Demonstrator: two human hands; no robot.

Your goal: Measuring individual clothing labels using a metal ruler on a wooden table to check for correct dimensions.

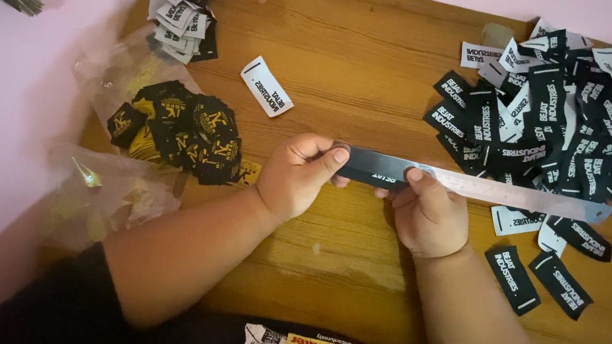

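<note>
Both hands [367, 189] on label-wrapped steel ruler [510, 194]

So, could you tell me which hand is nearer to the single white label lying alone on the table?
Left. The left hand lies just below-right of the white label; the right hand is farther right.

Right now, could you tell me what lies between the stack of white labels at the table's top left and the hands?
In the head view, a single white label lies on bare wood between the stack of white labels and the hands.

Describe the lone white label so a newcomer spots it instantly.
Start at the wooden board. Above the hands, between the upper-left stack of labels and the big black pile on the right, lies the white label. It lies tilted and alone, touching nothing.
</note>
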